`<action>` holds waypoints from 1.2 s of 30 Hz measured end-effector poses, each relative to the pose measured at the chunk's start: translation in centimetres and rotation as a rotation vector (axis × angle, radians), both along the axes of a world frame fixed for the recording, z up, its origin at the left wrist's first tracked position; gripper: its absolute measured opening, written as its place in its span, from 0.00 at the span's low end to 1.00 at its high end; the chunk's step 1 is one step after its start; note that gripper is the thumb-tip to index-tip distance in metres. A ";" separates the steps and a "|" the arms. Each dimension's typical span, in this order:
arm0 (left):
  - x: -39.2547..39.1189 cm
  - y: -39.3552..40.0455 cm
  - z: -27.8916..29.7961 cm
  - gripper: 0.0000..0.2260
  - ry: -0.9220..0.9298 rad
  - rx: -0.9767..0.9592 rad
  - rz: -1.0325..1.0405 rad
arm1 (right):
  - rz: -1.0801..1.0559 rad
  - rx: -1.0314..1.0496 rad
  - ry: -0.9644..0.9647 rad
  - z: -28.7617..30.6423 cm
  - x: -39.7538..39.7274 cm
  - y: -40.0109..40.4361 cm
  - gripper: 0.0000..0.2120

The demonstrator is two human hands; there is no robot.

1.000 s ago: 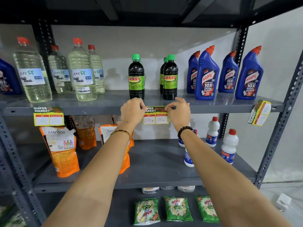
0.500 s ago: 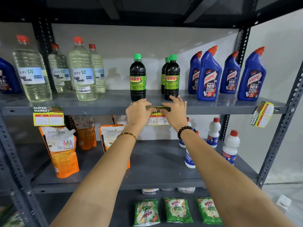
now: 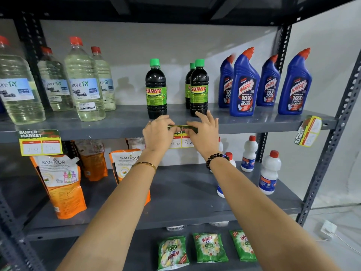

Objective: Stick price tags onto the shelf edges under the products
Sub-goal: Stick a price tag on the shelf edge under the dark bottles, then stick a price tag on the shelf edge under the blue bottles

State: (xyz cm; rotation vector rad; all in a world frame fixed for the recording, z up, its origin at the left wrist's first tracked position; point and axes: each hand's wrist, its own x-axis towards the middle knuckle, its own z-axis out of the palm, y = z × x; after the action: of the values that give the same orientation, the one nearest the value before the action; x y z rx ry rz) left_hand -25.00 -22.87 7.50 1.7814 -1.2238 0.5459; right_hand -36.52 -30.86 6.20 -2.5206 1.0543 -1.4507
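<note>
A yellow and green price tag (image 3: 182, 137) hangs from the front edge of the upper grey shelf (image 3: 254, 125), below the dark Sunny bottles (image 3: 156, 90). My left hand (image 3: 158, 133) presses on the tag's left end and my right hand (image 3: 203, 132) on its right end, fingers flat over the top strip. Both hands cover much of the tag. A second tag (image 3: 40, 142) sits on the same edge under the clear bleach bottles (image 3: 84, 83). A third tag (image 3: 308, 132) hangs tilted at the right end, by the blue Harpic bottles (image 3: 244, 85).
Orange Santoor pouches (image 3: 58, 184) and white bottles with red caps (image 3: 269, 173) stand on the middle shelf. Green Wheel packets (image 3: 209, 247) lie on the lowest shelf. A perforated steel upright (image 3: 332, 145) frames the right side. A white adapter (image 3: 328, 229) lies on the floor.
Both hands moved up from pinching the tag's corners to pressing flat on its top strip against the shelf edge. The tag now sits a little higher and is more covered.
</note>
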 end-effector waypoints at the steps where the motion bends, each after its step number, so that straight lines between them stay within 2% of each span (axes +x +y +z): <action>1: -0.1 0.1 0.0 0.08 0.004 -0.004 -0.006 | -0.006 -0.002 0.011 -0.1 0.0 0.1 0.12; 5: -0.6 0.4 0.3 0.08 0.012 0.016 -0.009 | -0.017 0.010 0.079 0.2 -0.5 0.4 0.14; 8: -0.8 0.3 0.4 0.11 0.031 0.100 0.024 | 0.018 0.000 0.149 -0.1 -1.8 0.6 0.20; 11: -2.5 -0.3 -0.4 0.16 0.005 0.053 0.006 | 0.017 -0.006 0.079 -0.9 -5.1 -0.1 0.25; 16: -10.7 -3.9 -2.0 0.18 -0.066 -0.014 -0.183 | -0.117 0.017 0.052 -1.8 -14.1 -3.4 0.23; 22: -23.5 -10.8 -5.4 0.16 -0.014 -0.021 -0.327 | -0.250 -0.044 0.155 -1.0 -26.1 -9.4 0.21; 25: -28.6 -14.4 -6.6 0.14 -0.008 -0.041 -0.296 | -0.266 -0.102 0.218 0.0 -30.7 -12.8 0.20; 28: -31.9 -17.3 -7.3 0.16 0.051 -0.006 -0.234 | -0.245 -0.133 0.269 1.0 -33.5 -15.6 0.19; 36: -35.2 -20.4 -7.2 0.13 0.223 0.013 -0.002 | -0.136 -0.186 0.449 3.1 -34.0 -19.1 0.22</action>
State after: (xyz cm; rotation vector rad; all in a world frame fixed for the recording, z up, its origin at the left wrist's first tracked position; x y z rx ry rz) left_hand -60.24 -43.27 0.30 1.7982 -1.0770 0.3286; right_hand -70.55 -49.99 9.31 -3.0571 1.2160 -1.0722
